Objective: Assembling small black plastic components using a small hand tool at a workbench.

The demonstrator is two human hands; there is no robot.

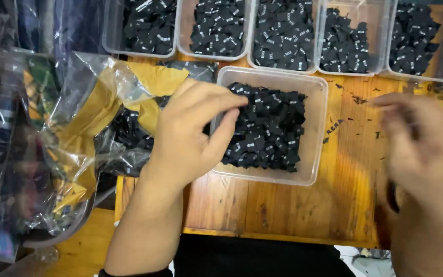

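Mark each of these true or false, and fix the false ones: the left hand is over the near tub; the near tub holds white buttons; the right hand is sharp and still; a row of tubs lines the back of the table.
1. The left hand is over the near clear tub. True: its fingers reach over the tub's left edge.
2. That tub holds white buttons. False: it holds small black fabric labels.
3. The right hand is sharp and still. False: it is motion-blurred, over the wooden table.
4. A row of tubs lines the back. True, all holding black labels.

Left hand (188,136) over clear tub (316,128) of black labels (270,131)
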